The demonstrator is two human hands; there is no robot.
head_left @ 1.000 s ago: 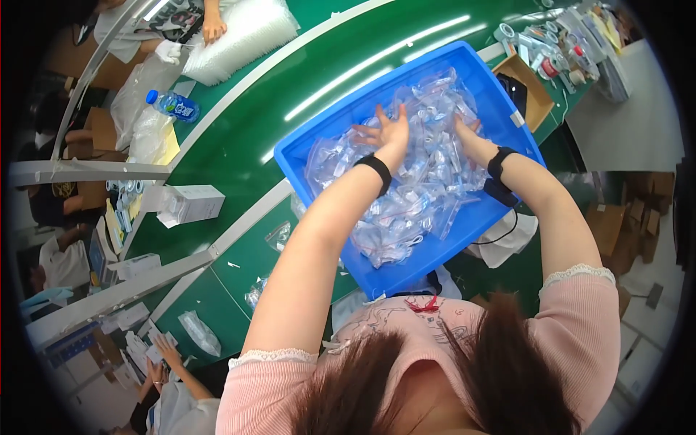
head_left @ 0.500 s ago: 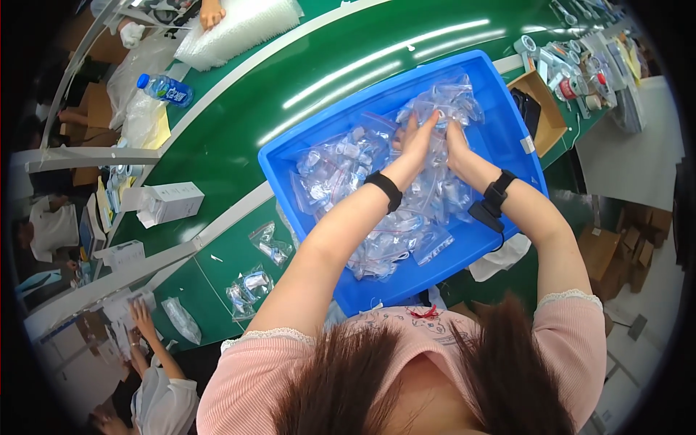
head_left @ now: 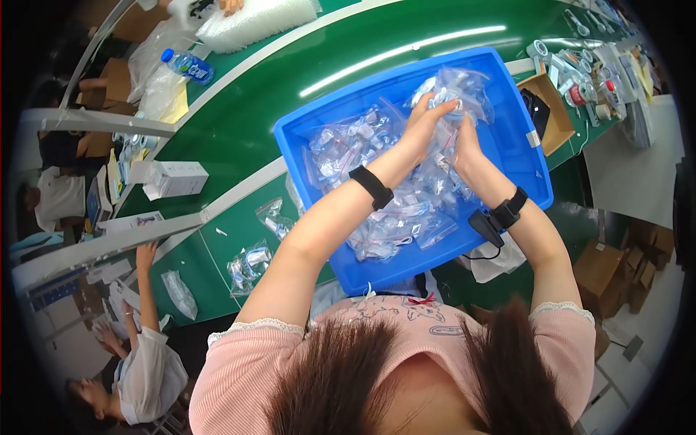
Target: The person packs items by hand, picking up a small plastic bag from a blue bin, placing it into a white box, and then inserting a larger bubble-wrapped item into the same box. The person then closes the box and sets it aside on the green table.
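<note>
Both my hands are inside a blue plastic bin (head_left: 346, 279), toward its far right. My left hand (head_left: 426, 123) curls over a clear zip bag (head_left: 467, 85) of small white and blue parts, thumb stretched across it. Against the near side of the same bunch, my right hand (head_left: 467, 145) presses in, its fingers partly hidden by the plastic. Under and left of my hands lies a heap of similar zip bags (head_left: 348, 148), some with red seal lines. Each wrist wears a black strap.
The bin stands on a green table (head_left: 246, 145). Left of it lie loose bags (head_left: 249, 267) and a white box (head_left: 174, 179). A cardboard tray (head_left: 557, 130) with a black object sits at the right, near tape rolls (head_left: 580, 94). Co-workers are at the left.
The bunch of bags in my hands has shifted slightly up and to the right in the picture. My left thumb now reaches across it. A co-worker's arm at the left has risen.
</note>
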